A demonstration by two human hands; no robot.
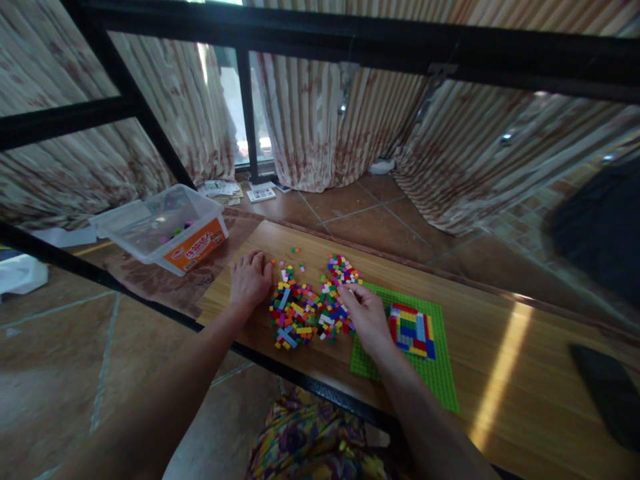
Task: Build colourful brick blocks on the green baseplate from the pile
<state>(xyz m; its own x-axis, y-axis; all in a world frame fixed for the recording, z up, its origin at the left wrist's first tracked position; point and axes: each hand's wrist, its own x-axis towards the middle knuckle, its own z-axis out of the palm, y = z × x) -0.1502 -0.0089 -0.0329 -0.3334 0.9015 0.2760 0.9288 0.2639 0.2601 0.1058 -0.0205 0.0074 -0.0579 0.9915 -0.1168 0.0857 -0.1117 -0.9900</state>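
Observation:
Loose toy building bricks (300, 310) in many colours lie in a spread pile on the wooden bench top. My left hand (251, 280) rests palm down on the wood at the pile's left edge, fingers loosely laid out, holding nothing that I can see. Over the right part of the pile, my right hand (367, 312) has its thumb and fingertips pinched together. Whatever they hold is too small to make out. Beneath and beside that wrist lies a green studded baseplate (440, 373). A square, layered block of bricks (414, 331) in red, yellow, blue and grey sits on it.
A clear plastic tub (150, 233) with an orange label and a few pieces inside stands to the left. A dark flat object (605, 393) lies on the bench (500, 327) at right. Black metal bars (320, 30) cross above; curtains (320, 127) hang behind.

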